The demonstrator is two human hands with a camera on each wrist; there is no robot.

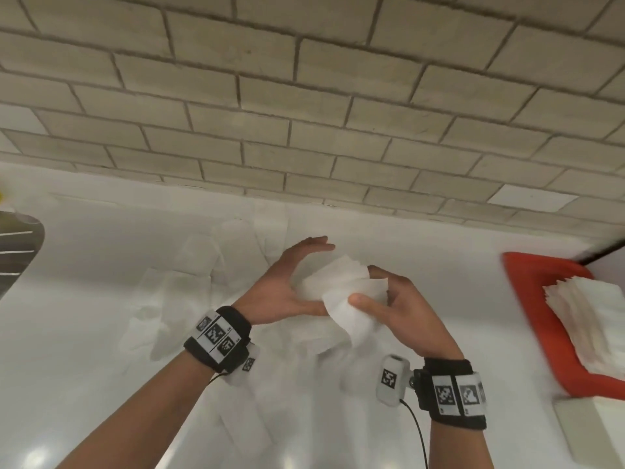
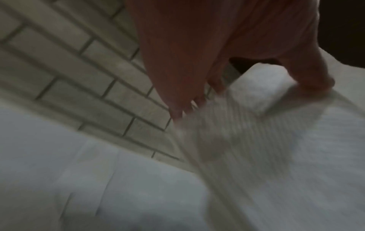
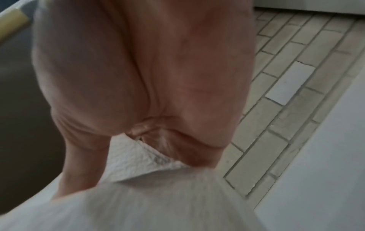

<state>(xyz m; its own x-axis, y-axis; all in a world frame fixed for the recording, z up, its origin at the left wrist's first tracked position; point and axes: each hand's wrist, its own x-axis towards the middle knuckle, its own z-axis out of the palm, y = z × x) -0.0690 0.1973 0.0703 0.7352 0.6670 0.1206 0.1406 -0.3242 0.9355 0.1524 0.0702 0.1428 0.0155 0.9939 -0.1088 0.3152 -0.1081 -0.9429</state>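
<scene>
A white paper napkin (image 1: 338, 286) is held above the white counter (image 1: 77, 333), between both hands. My right hand (image 1: 365, 286) pinches its right side, thumb (image 1: 360, 299) on top and the fingers behind. My left hand (image 1: 304, 275) cups its left side with straight fingers, thumb lying along the lower edge. In the left wrist view the left hand (image 2: 248, 95) touches the folded napkin (image 2: 256, 140) with fingertips and thumb. In the blurred right wrist view the right hand (image 3: 158, 137) pinches the napkin (image 3: 148, 195).
Several loose white napkins (image 1: 189, 265) lie scattered on the counter under and left of the hands. A red tray (image 1: 541, 299) at the right holds a stack of napkins (image 1: 595, 316). A brick wall (image 1: 304, 96) backs the counter. A dark object (image 1: 17, 245) sits far left.
</scene>
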